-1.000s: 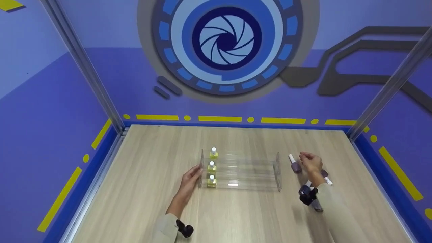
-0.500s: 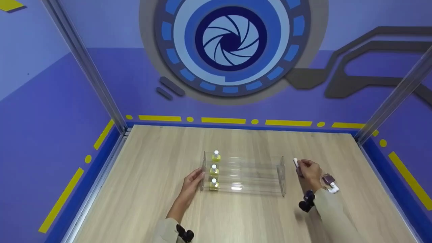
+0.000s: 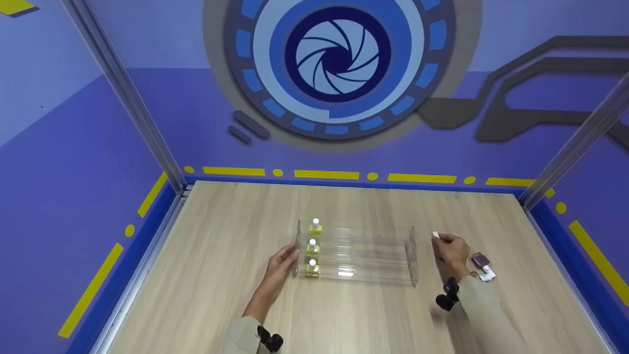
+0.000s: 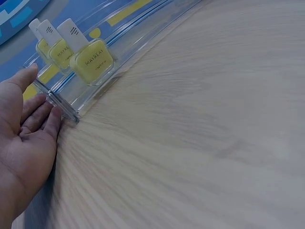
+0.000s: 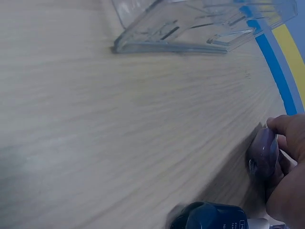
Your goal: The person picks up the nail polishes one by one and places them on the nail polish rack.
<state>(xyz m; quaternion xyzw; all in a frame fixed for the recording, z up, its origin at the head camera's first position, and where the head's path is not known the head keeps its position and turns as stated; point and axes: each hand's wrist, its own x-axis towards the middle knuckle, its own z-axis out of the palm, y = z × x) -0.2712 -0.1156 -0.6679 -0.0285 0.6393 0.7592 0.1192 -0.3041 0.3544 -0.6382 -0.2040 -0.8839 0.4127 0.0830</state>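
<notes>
Across a pale surface [image 3: 358, 319], the left hand [image 3: 279, 264] grips the rack [image 3: 355, 255] at centre frame, seemingly to steady its yellow bottles [image 3: 312, 250]; at right, the right hand [image 3: 453, 251] pinches a purple bottle [image 5: 263, 151].

My sleeves [image 3: 494, 307] are beige. The bottle I hold [image 5: 263, 152] is dusky purple, its cap [image 3: 435, 234] white. A dark teal bottle [image 5: 207, 217] has pale lettering; a plum bottle [image 3: 480, 260] shows too. Three yellow bottles [image 4: 92, 61] have dark lettering and white caps [image 4: 72, 32]. The rack [image 3: 412, 255] is colourless; my desk [image 3: 236, 221], pale tan, streaked with grain. The violet-blue wall [image 3: 167, 113] has yellow bars [image 3: 327, 175] and dots, plus a blue-and-grey emblem [image 3: 275, 49], swirled at its centre.
</notes>
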